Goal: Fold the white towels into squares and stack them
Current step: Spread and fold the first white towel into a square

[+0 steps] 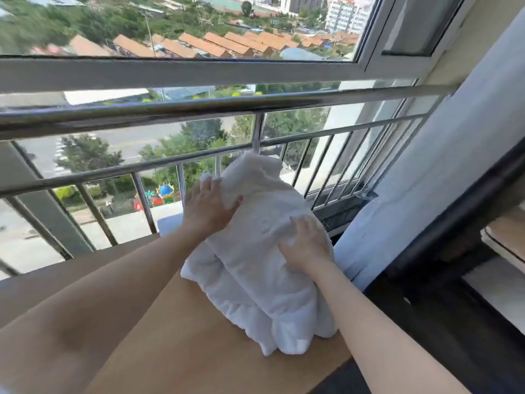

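White towels (255, 251) lie stacked on the desk (176, 336), both hands (208, 206) (305, 245) pressing flat; next, square the edges.

No readable text, labels, brands or numbers in this view. The towels (264, 251) show plain white cloth with no tag or print to read. The buildings (345, 12) outside the window are too small and blurred to make out any sign.
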